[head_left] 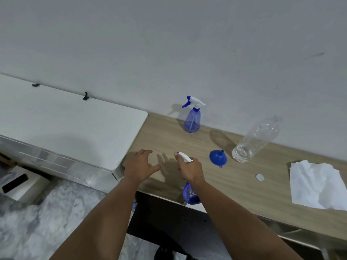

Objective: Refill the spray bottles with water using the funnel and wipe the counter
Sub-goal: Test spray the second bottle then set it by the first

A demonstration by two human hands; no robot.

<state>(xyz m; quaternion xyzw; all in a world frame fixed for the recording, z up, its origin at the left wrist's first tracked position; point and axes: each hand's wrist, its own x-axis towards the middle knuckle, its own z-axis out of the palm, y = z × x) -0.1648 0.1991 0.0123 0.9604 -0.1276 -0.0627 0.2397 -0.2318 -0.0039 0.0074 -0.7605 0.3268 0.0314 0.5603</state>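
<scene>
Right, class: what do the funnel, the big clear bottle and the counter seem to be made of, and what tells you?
Funnel: likely plastic, opaque blue, smooth with a slight sheen.
Big clear bottle: thin transparent plastic, probably; ridged walls, water visible at the bottom.
Counter: wood-look surface, matte, pale grain lines; solid wood or laminate cannot be told.

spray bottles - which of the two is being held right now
The near spray bottle at the counter's front edge: the right hand grips its white head. The far spray bottle stands untouched by the wall.

Bare wooden counter (165,136) lies open between the upright blue spray bottle (192,120) and the hands. Rightward, a blue plastic funnel (217,158) and a clear water bottle (255,140) stand in the way.
</scene>
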